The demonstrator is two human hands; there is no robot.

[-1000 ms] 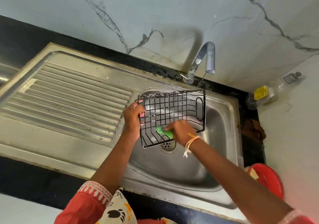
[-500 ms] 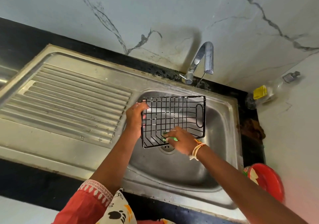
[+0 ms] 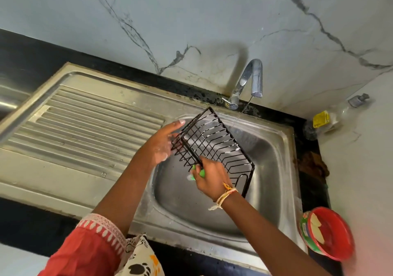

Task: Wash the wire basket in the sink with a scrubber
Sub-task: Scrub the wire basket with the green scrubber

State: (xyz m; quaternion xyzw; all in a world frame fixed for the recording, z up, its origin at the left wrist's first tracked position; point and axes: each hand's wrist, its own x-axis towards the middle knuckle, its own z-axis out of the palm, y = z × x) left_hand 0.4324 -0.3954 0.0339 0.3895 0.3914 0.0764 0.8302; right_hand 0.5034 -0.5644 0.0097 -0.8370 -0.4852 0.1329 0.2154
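Both of your hands are on the black wire basket (image 3: 214, 146), which hangs tilted over the sink (image 3: 282, 169) bowl, below the tap (image 3: 248, 80) and its thin stream. Your left hand (image 3: 163, 144), soapy, steadies the basket's left end with fingers nearly straight. Your right hand (image 3: 209, 179) curls round the green scrubber (image 3: 197, 172), pressed against the basket's near edge.

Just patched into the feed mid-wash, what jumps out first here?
A black wire basket tilted over the steel sink, the left hand steadying its left end. The right hand grips a green scrubber at its near edge. A thin stream falls from the tap behind.
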